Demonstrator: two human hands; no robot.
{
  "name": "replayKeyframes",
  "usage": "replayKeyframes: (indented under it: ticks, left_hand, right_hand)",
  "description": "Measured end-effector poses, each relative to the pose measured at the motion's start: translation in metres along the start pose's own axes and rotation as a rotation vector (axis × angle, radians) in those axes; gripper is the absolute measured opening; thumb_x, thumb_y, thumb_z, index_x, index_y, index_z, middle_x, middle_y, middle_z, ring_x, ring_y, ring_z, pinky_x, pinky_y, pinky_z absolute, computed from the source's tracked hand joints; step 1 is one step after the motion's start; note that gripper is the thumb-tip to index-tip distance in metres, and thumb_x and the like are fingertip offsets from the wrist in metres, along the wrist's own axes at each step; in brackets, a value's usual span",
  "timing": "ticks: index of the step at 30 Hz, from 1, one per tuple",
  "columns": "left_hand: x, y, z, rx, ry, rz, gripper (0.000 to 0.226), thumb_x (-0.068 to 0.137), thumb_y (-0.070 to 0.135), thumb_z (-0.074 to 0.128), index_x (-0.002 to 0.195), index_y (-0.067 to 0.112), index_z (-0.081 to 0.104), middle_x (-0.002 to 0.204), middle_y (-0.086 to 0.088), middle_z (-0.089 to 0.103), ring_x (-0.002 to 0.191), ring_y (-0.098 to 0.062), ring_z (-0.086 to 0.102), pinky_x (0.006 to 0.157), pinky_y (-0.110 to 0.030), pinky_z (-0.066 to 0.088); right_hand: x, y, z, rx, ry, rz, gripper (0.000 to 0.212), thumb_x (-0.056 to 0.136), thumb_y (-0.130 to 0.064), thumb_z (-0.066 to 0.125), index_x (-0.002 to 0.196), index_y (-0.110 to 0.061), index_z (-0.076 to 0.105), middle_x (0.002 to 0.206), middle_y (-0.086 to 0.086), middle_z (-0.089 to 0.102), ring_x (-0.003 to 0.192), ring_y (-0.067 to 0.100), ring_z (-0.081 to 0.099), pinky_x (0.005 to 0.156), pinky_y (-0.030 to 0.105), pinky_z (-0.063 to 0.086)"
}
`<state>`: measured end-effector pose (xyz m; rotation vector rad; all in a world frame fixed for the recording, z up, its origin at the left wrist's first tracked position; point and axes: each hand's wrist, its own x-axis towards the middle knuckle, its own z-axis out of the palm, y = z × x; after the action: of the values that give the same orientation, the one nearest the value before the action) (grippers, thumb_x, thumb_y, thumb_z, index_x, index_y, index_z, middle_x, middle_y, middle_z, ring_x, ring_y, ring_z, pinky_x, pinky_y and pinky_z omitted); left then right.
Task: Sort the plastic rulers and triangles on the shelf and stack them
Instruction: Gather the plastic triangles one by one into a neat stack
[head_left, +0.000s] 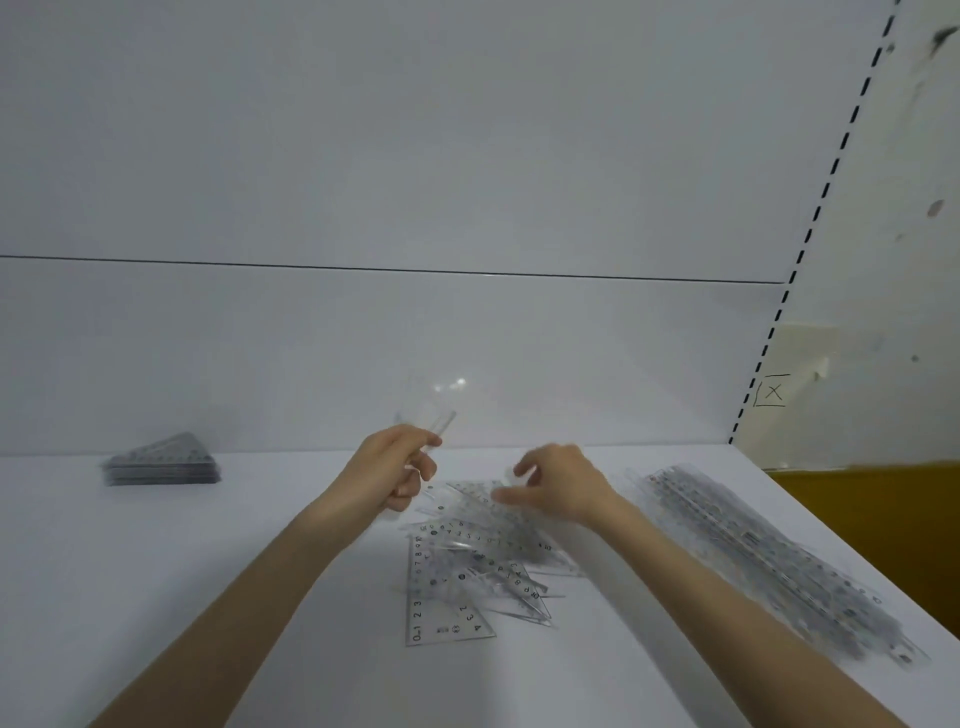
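Triangle pile (467, 566) lies under right hand (561, 488), whose grip is unclear; left hand (389, 467) grips a clear piece (434, 415).

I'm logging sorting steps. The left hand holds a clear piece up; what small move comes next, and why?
Probably the left hand carries its clear piece to the matching stack: triangle stack far left, ruler pile right. Blur hides its shape.

0-3 on triangle (448, 608), boxed x (773, 391) (wall (883, 291))
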<state>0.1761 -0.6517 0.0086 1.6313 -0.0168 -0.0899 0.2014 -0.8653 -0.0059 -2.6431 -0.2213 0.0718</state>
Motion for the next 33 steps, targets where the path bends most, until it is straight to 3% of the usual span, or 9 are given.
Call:
replayKeyframes:
  ticks: [7, 10, 12, 15, 19, 23, 28, 30, 33]
  left_hand:
    - [0.005, -0.017, 0.004, -0.303, 0.015, -0.025, 0.029, 0.096, 0.026, 0.04, 0.099, 0.003, 0.058, 0.069, -0.012, 0.055, 0.043, -0.015, 0.028, 0.046, -0.022, 0.019]
    - [0.006, -0.019, 0.0, -0.373, 0.034, -0.004, 0.033, 0.097, 0.028, 0.037, 0.099, 0.003, 0.059, 0.07, -0.013, 0.055, 0.044, -0.015, 0.029, 0.045, -0.022, 0.02]
    - [0.006, -0.021, -0.002, -0.407, 0.053, 0.007, 0.035, 0.097, 0.028, 0.037, 0.099, 0.002, 0.06, 0.073, -0.013, 0.055, 0.045, -0.016, 0.032, 0.044, -0.022, 0.022]
    - [0.005, -0.02, -0.001, -0.414, 0.079, 0.017, 0.032, 0.096, 0.025, 0.039, 0.099, 0.002, 0.061, 0.075, -0.013, 0.056, 0.046, -0.016, 0.036, 0.044, -0.022, 0.025]
    - [0.002, -0.016, 0.004, -0.432, 0.059, 0.025, 0.039, 0.099, 0.031, 0.034, 0.096, 0.003, 0.06, 0.071, -0.01, 0.058, 0.048, -0.016, 0.041, 0.047, -0.025, 0.027]
    - [-0.001, -0.014, 0.008, -0.464, 0.02, 0.031, 0.045, 0.101, 0.035, 0.027, 0.093, 0.009, 0.063, 0.072, -0.007, 0.059, 0.054, -0.017, 0.048, 0.053, -0.028, 0.029]
    - [-0.003, -0.015, 0.004, -0.393, 0.036, 0.041, 0.033, 0.099, 0.029, 0.035, 0.096, 0.009, 0.06, 0.074, -0.006, 0.058, 0.057, -0.018, 0.048, 0.051, -0.029, 0.038]
    - [-0.006, -0.013, 0.004, -0.383, 0.014, 0.024, 0.025, 0.097, 0.024, 0.039, 0.097, 0.011, 0.061, 0.069, -0.007, 0.058, 0.055, -0.019, 0.049, 0.053, -0.03, 0.039]
    - [-0.006, -0.012, 0.002, -0.363, -0.037, -0.004, 0.024, 0.096, 0.027, 0.04, 0.096, 0.013, 0.059, 0.061, -0.008, 0.051, 0.047, -0.019, 0.038, 0.049, -0.025, 0.029]
  right_hand:
    - [0.003, 0.006, 0.007, 0.257, -0.035, 0.104, 0.05, 0.064, -0.031, 0.088, 0.107, -0.016, 0.067, 0.094, 0.003, 0.07, 0.086, 0.013, 0.065, 0.076, 0.024, 0.05]
    - [0.003, 0.007, 0.003, 0.449, -0.057, 0.144, 0.018, 0.072, -0.018, 0.083, 0.084, -0.014, 0.07, 0.077, -0.002, 0.067, 0.064, 0.009, 0.057, 0.056, 0.018, 0.043]
    - [0.0, 0.007, -0.001, 0.601, -0.03, 0.136, 0.008, 0.078, -0.013, 0.077, 0.076, -0.01, 0.071, 0.071, -0.002, 0.066, 0.055, 0.008, 0.051, 0.05, 0.019, 0.042]
    - [-0.006, -0.003, -0.009, 0.825, 0.016, 0.03, 0.008, 0.086, -0.011, 0.069, 0.085, -0.003, 0.071, 0.073, 0.005, 0.068, 0.054, 0.01, 0.053, 0.054, 0.022, 0.045]
    - [-0.014, -0.04, -0.006, 0.971, -0.083, -0.157, 0.006, 0.088, -0.004, 0.065, 0.093, 0.0, 0.066, 0.074, 0.011, 0.07, 0.06, 0.014, 0.063, 0.058, 0.021, 0.051]
    - [-0.009, -0.071, 0.009, 0.956, -0.03, -0.118, 0.007, 0.085, -0.003, 0.069, 0.084, -0.003, 0.062, 0.068, 0.013, 0.068, 0.056, 0.016, 0.064, 0.05, 0.021, 0.048]
    - [-0.003, -0.08, 0.017, 0.727, 0.103, -0.146, 0.014, 0.077, -0.023, 0.079, 0.072, -0.015, 0.069, 0.055, -0.01, 0.059, 0.052, 0.004, 0.05, 0.05, 0.016, 0.039]
    - [-0.001, -0.081, 0.018, 0.598, 0.171, -0.208, 0.013, 0.079, -0.024, 0.077, 0.072, -0.017, 0.068, 0.063, -0.006, 0.064, 0.052, 0.0, 0.05, 0.053, 0.015, 0.041]
    - [0.004, -0.081, 0.017, 0.346, 0.249, -0.303, 0.017, 0.083, -0.031, 0.071, 0.077, -0.016, 0.067, 0.079, -0.002, 0.068, 0.067, 0.008, 0.058, 0.068, 0.029, 0.05]
